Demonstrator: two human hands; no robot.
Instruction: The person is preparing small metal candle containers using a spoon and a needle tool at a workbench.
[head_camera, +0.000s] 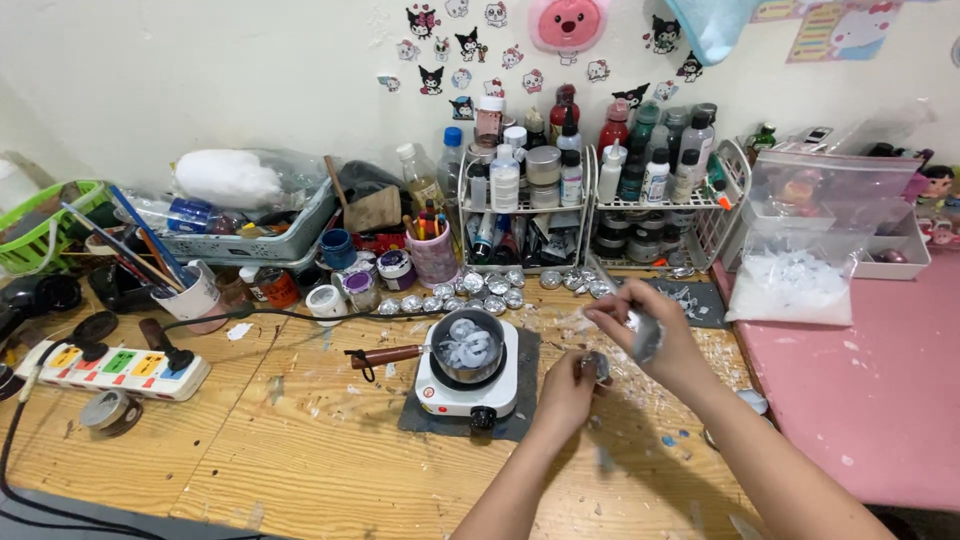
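Right of the small electric stove (468, 385), the left hand (567, 388) pinches a small round metal tin (597, 366); just above, the right hand (655, 335) grips a crumpled silvery piece (645, 335).

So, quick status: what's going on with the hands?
Left hand holds small round tin. Right hand pinches silvery piece above it. Small pot on hotplate alongside, nothing between.

Left hand (572, 385) pinches small round metal tin (597, 366) above wooden bench (300, 440). Right hand (648, 335) grips crumpled foil piece (646, 337) just right. Small pan (467, 347) on white hotplate (468, 385) left of hands.
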